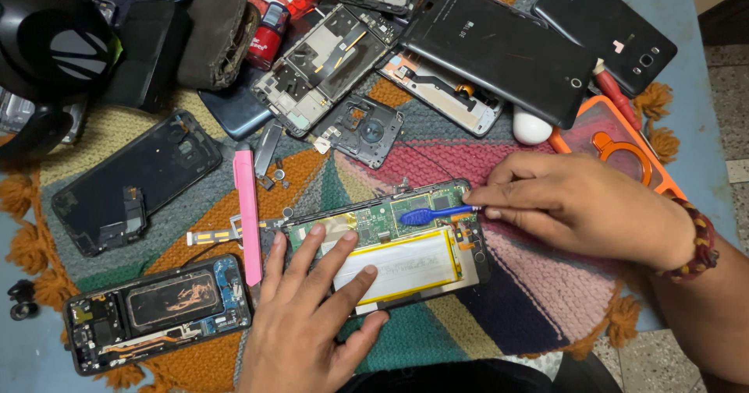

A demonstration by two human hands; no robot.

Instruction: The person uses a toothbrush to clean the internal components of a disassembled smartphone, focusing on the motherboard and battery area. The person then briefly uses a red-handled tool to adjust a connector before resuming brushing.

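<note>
Opened phone (390, 249) lies back-up near the middle of the mat (538, 284), on the desk (686, 58). Left hand (312, 323) rests flat, fingers spread over the phone's lower edge and pale, glossy battery (406, 264), apparently to pin the body against sliding. Right hand (577, 206) pinches a blue plastic pry tool (429, 215) between thumb and fingertips, its flat tip on the green board beside the battery (plastic, probably so nothing shorts or scratches). Mat is knitted, coarse, multicoloured with tassels; it likely keeps small parts from rolling. A pink strip-shaped tool (248, 214) lies just left of the phone. Other stripped phones, frames and dark back covers are scattered around.
</note>
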